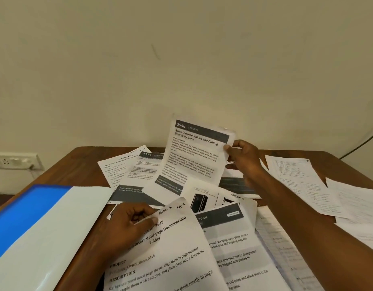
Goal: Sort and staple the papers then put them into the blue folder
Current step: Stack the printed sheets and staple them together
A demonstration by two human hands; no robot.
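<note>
Printed sheets lie scattered over a brown wooden desk [84,164]. My right hand [244,158] pinches the right edge of a sheet headed "2946 Kitchen" [194,156] and holds it tilted up above the pile. My left hand [129,223] grips the top left corner of a sheet marked "Section 1" [170,248], which lies at the near middle. The blue folder [28,215] lies open at the left, its clear cover [61,223] folded toward the papers. No stapler shows.
Handwritten pages [303,181] spread over the right side of the desk. More printed sheets [126,171] lie at the back middle. A wall socket [15,160] sits at the left, and a cable [361,143] runs down the wall at the right.
</note>
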